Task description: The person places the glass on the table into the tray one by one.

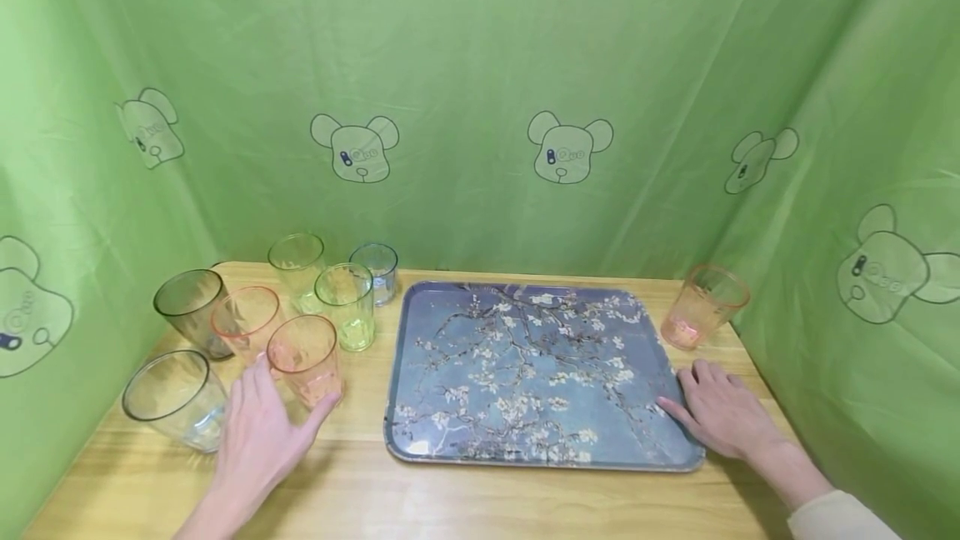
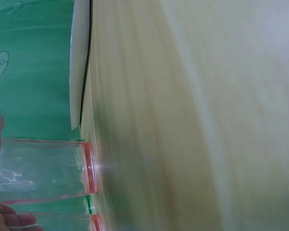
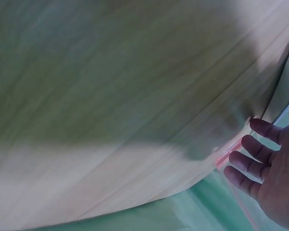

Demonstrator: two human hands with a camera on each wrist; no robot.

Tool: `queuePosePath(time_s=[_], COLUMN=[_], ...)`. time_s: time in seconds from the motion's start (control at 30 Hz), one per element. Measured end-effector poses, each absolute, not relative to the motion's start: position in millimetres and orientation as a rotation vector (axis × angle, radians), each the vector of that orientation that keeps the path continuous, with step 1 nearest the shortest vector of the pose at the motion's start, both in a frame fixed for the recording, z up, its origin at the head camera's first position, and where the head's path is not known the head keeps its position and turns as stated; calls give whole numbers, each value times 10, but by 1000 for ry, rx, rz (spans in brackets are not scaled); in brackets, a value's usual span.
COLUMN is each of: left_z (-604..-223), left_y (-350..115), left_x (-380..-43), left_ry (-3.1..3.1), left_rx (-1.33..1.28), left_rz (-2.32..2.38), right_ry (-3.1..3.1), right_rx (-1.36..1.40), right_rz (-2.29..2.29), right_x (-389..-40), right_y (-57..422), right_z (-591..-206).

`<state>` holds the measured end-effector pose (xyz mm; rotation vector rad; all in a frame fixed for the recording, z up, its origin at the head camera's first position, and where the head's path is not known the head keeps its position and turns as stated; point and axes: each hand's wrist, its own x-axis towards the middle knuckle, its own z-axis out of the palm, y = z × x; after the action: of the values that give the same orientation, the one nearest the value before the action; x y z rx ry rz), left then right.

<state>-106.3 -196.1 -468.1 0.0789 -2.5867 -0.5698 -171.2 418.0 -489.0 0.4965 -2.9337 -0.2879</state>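
Note:
My left hand reaches around a pink glass, thumb to its right and fingers to its left. In the left wrist view, this glass stands upright on the table between the thumb and fingers, with a gap at the thumb. A second pink glass stands just behind, close to the fingertips. My right hand lies at the right edge of a blossom-patterned tray, its thumb over the rim. In the right wrist view its fingers are spread and slightly bent.
Around the left hand stand a clear glass, a dark grey glass, two green glasses and a small blue glass. Another pink glass is beyond the tray's right edge. Green curtains enclose the wooden table.

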Motion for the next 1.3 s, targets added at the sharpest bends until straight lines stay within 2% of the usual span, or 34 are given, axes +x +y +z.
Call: queuePosePath(time_s=[0.83, 1.3], left_z=[-4720, -4773], left_y=[-1992, -2024], left_x=[-1210, -1266], left_ry=[-2565, -2493], left_rx=[138, 54], left_rz=[-591, -479], right_ry=[-2820, -2827], right_rx=[568, 556], right_rz=[-318, -316], right_x=[-1673, -1676], right_y=[4170, 4180], right_z=[-4896, -4899])
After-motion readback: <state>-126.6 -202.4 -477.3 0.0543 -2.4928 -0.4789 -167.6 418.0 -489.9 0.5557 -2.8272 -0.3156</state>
